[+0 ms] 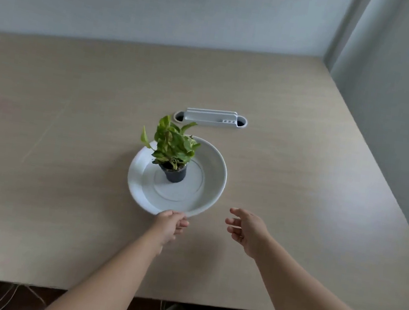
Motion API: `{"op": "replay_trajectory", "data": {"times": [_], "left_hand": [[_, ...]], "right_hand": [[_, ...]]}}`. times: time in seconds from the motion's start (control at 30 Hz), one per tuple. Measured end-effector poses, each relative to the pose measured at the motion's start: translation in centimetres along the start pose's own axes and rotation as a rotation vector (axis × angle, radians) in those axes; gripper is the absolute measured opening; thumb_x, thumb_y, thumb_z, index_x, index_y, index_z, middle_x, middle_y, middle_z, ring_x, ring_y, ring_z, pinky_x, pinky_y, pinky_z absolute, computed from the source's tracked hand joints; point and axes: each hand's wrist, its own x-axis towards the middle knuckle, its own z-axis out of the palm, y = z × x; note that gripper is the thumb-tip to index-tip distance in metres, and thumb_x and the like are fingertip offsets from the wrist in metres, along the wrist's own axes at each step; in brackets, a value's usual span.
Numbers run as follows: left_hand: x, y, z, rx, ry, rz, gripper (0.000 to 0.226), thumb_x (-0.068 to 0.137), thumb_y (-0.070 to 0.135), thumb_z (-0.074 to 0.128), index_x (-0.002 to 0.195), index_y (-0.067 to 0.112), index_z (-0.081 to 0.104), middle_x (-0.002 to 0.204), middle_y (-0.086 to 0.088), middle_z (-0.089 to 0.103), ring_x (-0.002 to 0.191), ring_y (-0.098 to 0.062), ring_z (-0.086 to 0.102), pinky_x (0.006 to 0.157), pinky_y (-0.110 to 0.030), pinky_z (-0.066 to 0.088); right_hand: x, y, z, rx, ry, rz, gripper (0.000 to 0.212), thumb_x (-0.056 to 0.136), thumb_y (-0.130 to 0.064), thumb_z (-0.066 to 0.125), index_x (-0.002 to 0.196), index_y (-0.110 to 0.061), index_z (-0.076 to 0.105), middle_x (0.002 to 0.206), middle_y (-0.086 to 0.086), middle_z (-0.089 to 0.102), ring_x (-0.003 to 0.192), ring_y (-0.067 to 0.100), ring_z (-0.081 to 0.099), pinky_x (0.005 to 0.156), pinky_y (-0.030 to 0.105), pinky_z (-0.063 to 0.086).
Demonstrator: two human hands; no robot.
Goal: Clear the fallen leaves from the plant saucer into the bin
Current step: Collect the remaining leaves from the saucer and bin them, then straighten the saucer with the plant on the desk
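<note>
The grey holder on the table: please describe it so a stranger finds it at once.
On the beige table, look beyond the white saucer that holds the potted plant. The grey holder sits there in an oval cable opening. It alone is long, flat and slotted.

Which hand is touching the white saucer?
The left hand: its fingers rest on the near rim of the saucer. The right hand hovers open beside it, touching nothing.

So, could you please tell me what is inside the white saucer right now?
The white saucer holds a small black pot with a leafy plant. No loose leaves show; foliage hides the far-left part.
</note>
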Motion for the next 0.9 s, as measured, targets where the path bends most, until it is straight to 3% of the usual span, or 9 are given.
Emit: {"op": "replay_trajectory", "data": {"times": [0.13,0.3,0.37,0.43,0.5,0.63,0.9], "left_hand": [[1.3,-0.8,-5.0,-0.008,0.039,-0.044,0.012,0.092,0.022,0.055,0.085,0.020,0.065,0.093,0.005,0.065,0.078,-0.017,0.059,0.064,-0.027,0.038],[3.7,-0.5,-9.4,-0.070,0.120,0.024,0.007,0.087,0.011,0.065,0.086,0.018,0.065,0.099,-0.007,0.063,0.080,-0.016,0.059,0.074,-0.030,0.049],[4.5,-0.3,-10.8,-0.082,0.176,0.064,0.026,0.084,0.005,0.066,0.103,0.022,0.065,0.101,-0.010,0.060,0.083,-0.017,0.061,0.071,-0.028,0.053],[5.3,-0.1,-11.9,-0.113,0.198,0.087,0.064,0.082,0.002,0.067,0.134,0.032,0.046,0.102,-0.013,0.060,0.087,-0.019,0.063,0.072,-0.029,0.055],[5.8,0.2,-12.7,-0.142,0.214,0.091,0.085,0.081,-0.001,0.068,0.148,0.031,0.026,0.099,-0.010,0.058,0.088,-0.019,0.063,0.076,-0.030,0.056],[6.9,0.7,-13.6,-0.103,0.206,0.086,0.069,0.083,-0.006,0.065,0.144,0.014,0.039,0.096,-0.008,0.055,0.082,-0.019,0.062,0.078,-0.030,0.056],[9.0,1.7,-12.4,-0.172,0.201,0.096,0.065,0.082,-0.007,0.065,0.139,0.018,0.048,0.090,-0.008,0.056,0.076,-0.016,0.062,0.068,-0.025,0.056]], "right_hand": [[0.8,-0.4,3.2,-0.089,-0.009,0.007,0.007,0.089,-0.018,0.055,0.089,-0.014,0.061,0.069,0.005,0.060,0.055,0.018,0.050,0.054,0.026,0.037],[2.0,-0.3,5.6,-0.153,0.034,-0.025,0.008,0.090,-0.018,0.057,0.091,-0.011,0.059,0.073,0.008,0.060,0.055,0.018,0.052,0.052,0.026,0.040],[2.3,0.1,6.2,-0.159,0.052,-0.043,0.008,0.089,-0.018,0.057,0.091,-0.010,0.057,0.075,0.009,0.060,0.056,0.018,0.053,0.053,0.027,0.043],[2.5,0.5,6.8,-0.144,0.061,-0.062,0.006,0.088,-0.016,0.057,0.090,-0.010,0.056,0.073,0.008,0.060,0.055,0.017,0.053,0.054,0.027,0.045],[2.5,0.8,7.4,-0.121,0.049,-0.069,0.004,0.088,-0.013,0.056,0.091,-0.010,0.058,0.070,0.008,0.058,0.054,0.016,0.051,0.056,0.027,0.045],[2.2,0.8,8.3,-0.103,0.043,-0.078,0.004,0.088,-0.006,0.055,0.085,-0.008,0.056,0.070,0.010,0.055,0.054,0.016,0.049,0.057,0.028,0.044],[3.7,-0.9,8.1,-0.111,0.085,-0.099,0.012,0.088,-0.008,0.053,0.098,-0.009,0.059,0.080,0.012,0.056,0.057,0.018,0.052,0.056,0.029,0.044]]}}
